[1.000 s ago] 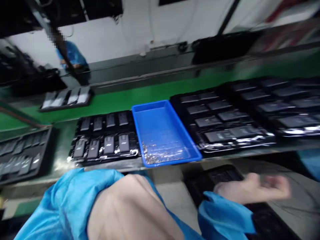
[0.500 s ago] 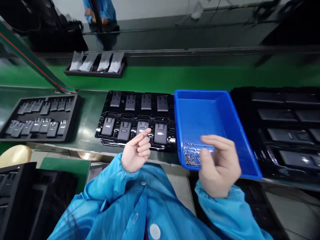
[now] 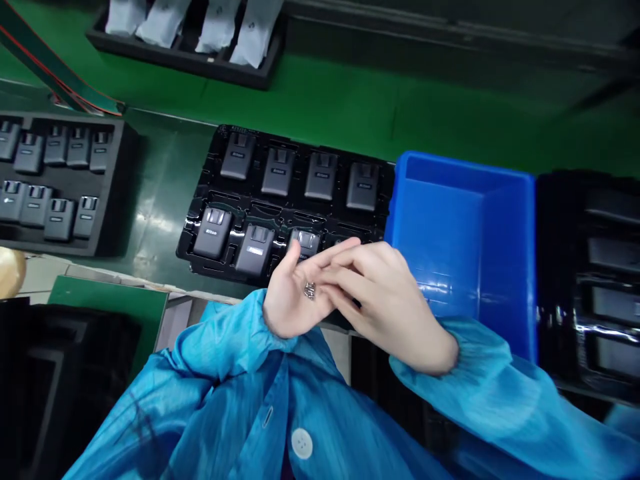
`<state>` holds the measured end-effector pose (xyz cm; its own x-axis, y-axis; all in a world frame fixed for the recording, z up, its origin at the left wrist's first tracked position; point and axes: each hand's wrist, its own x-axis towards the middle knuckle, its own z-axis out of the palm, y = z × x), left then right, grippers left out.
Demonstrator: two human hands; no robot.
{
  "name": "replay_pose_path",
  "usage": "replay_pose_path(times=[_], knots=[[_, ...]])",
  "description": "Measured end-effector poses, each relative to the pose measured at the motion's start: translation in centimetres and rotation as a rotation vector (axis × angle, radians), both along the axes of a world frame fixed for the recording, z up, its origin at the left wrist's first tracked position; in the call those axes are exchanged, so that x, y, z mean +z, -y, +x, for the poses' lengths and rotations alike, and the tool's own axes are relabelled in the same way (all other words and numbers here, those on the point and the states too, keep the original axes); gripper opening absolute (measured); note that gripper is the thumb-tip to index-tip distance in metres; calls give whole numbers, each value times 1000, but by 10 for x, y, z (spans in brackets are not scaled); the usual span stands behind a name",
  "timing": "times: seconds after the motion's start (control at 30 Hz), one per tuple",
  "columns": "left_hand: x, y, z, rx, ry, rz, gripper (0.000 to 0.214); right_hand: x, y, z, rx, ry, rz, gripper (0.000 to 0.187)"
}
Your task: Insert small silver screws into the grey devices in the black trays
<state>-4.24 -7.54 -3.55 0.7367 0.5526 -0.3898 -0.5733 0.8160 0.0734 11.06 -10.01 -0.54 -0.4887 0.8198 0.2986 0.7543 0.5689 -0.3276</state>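
Note:
My left hand (image 3: 287, 307) is turned palm up and cupped, with a few small metal parts (image 3: 310, 290) lying in it. My right hand (image 3: 395, 303) reaches across from the right, its fingers stretched out and touching the left palm beside those parts. Both hands hover over the near edge of a black tray (image 3: 205, 200) that holds dark plug adapters (image 3: 213, 232) in two rows. A blue bin (image 3: 465, 220) stands just right of that tray, behind my right hand. Blue sleeves cover both arms.
A second black tray of adapters (image 3: 45, 180) sits at the left on the green bench. A tray with white pouches (image 3: 200, 57) lies at the back. Black trays (image 3: 600, 267) fill the right side, and more dark trays (image 3: 60, 373) sit low at the left.
My right hand left the blue bin and moved left onto my left palm, which has opened upward and now holds small metal parts. The view has tilted down and closer.

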Motion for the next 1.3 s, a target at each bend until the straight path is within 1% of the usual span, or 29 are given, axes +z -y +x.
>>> replay_pose_path(times=[0.1, 0.2, 0.27, 0.4, 0.5, 0.57, 0.63, 0.7, 0.77, 0.87, 0.93, 1.1, 1.3], knots=[[-1, -1, 4, -12, -15, -59, 73, 0, -6, 1, 56, 80, -70, 21], [0, -1, 7, -19, -47, -93, 68, 1, -9, 2, 88, 162, -126, 19], [-1, -1, 9, -20, -56, -119, 67, 1, -10, 4, 104, 180, -144, 17], [-4, -2, 11, -55, -51, -173, 73, 1, -13, 6, 120, 189, -194, 14], [-4, -1, 10, -109, -108, -184, 77, 5, -14, 5, 108, 207, -285, 11], [-3, 0, 8, -146, -173, -169, 72, 11, -14, 3, 106, 234, -353, 11], [-2, -2, 8, -138, -279, -153, 59, 16, -16, 2, 138, 271, -403, 15], [0, -6, 10, -148, -440, -160, 55, 19, -19, 4, 131, 300, -381, 19], [4, -10, 14, -193, -574, -152, 54, 21, -21, 7, 115, 339, -374, 20], [12, -12, 19, -209, -687, -133, 51, 26, -20, 7, 97, 386, -398, 19], [15, -12, 20, -186, -686, -134, 51, 30, -18, 5, 93, 401, -412, 19], [17, -12, 22, -121, -580, -173, 62, 35, -15, 5, 92, 402, -424, 21], [17, -9, 24, -94, -549, -197, 55, 30, -9, 6, 72, 391, -343, 23]])
